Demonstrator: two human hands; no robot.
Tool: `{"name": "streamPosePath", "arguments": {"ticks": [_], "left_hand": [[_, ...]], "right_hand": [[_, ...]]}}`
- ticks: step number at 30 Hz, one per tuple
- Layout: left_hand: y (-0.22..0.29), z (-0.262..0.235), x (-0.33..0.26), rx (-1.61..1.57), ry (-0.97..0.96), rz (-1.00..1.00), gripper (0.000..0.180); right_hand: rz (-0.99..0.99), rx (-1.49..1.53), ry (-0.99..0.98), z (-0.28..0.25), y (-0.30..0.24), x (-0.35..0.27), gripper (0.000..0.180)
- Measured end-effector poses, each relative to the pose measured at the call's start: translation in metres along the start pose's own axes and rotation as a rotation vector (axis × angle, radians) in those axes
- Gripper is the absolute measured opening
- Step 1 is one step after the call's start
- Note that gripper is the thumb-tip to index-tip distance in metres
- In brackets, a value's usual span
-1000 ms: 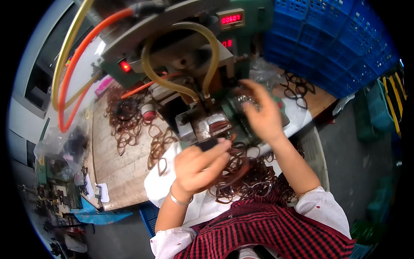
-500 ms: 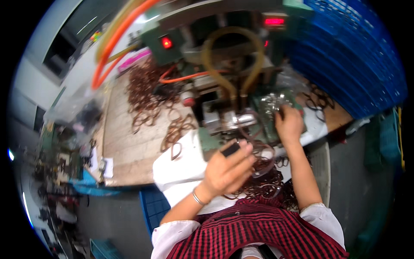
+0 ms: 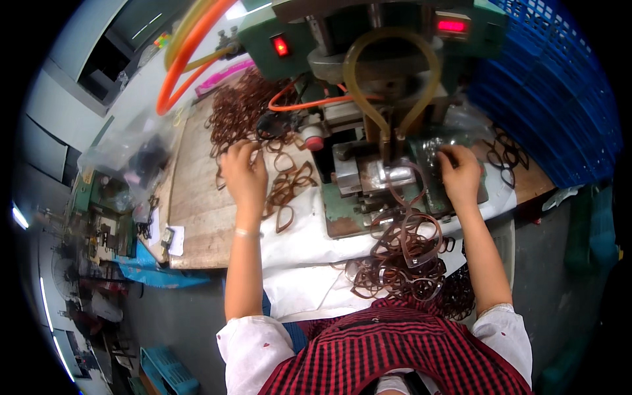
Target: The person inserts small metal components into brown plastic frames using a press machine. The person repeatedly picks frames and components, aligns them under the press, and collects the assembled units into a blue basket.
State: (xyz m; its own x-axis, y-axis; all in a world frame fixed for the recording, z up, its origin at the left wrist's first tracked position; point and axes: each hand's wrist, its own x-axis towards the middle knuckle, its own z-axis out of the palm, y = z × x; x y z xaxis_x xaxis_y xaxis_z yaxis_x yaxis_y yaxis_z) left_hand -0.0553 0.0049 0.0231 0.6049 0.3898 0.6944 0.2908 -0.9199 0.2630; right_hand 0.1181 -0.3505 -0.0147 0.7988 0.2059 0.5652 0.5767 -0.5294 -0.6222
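Observation:
My left hand [image 3: 245, 176] is over the near edge of a heap of brown eyeglass rims [image 3: 240, 108], its fingers bent together; what they hold, if anything, is hidden. More loose rims lie just to its right. On the right, my right hand [image 3: 463, 176] is at a pile of small shiny metal parts [image 3: 431, 155], thumb and fingertips brought together; I cannot make out anything between them. Between my hands stands a green press machine with a metal fixture [image 3: 388, 172]. A brown eyeglass frame [image 3: 426, 253] hangs in front of it, above a tangle of frames [image 3: 388, 276] near my lap.
A blue plastic crate [image 3: 553, 99] rises at the right behind more brown rims [image 3: 507, 155]. An orange hose [image 3: 168, 85] arches at the upper left. White cloth [image 3: 296, 230] covers the table's front edge. A clear plastic bag [image 3: 141, 155] lies at the far left.
My left hand has moved from in front of the machine leftward and away from me to the heap of rims. My right hand stays by the metal parts. The view has shifted slightly.

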Motion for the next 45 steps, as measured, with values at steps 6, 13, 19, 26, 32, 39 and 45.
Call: {"name": "streamPosePath", "arguments": {"ticks": [6,13,19,26,32,39,45], "left_hand": [[-0.058,0.114,-0.004,0.145,-0.362,0.023,0.020],[-0.072,0.081,-0.018,-0.581,-0.701,-0.212,0.020],[0.026,0.025,-0.032,-0.199,-0.258,0.012,0.020],[0.123,-0.062,-0.011,-1.616,0.114,0.034,0.017],[0.159,-0.048,0.021,-1.312,0.241,0.011,0.018],[0.154,-0.031,-0.031,-0.875,-0.074,0.564,0.016],[0.175,-0.003,-0.031,-0.750,-0.019,0.881,0.032]], "right_hand": [[-0.008,-0.007,0.042,-0.023,0.015,-0.016,0.013],[0.315,0.513,-0.150,-0.066,-0.030,-0.028,0.017],[0.134,0.679,-0.278,-0.029,-0.085,0.017,0.021],[0.170,0.848,-0.264,-0.009,-0.100,0.004,0.053],[0.291,0.972,-0.130,-0.003,-0.122,-0.009,0.061],[0.075,0.699,-0.286,-0.041,-0.104,-0.010,0.055],[0.176,0.416,0.133,-0.040,0.005,0.003,0.040]]}}
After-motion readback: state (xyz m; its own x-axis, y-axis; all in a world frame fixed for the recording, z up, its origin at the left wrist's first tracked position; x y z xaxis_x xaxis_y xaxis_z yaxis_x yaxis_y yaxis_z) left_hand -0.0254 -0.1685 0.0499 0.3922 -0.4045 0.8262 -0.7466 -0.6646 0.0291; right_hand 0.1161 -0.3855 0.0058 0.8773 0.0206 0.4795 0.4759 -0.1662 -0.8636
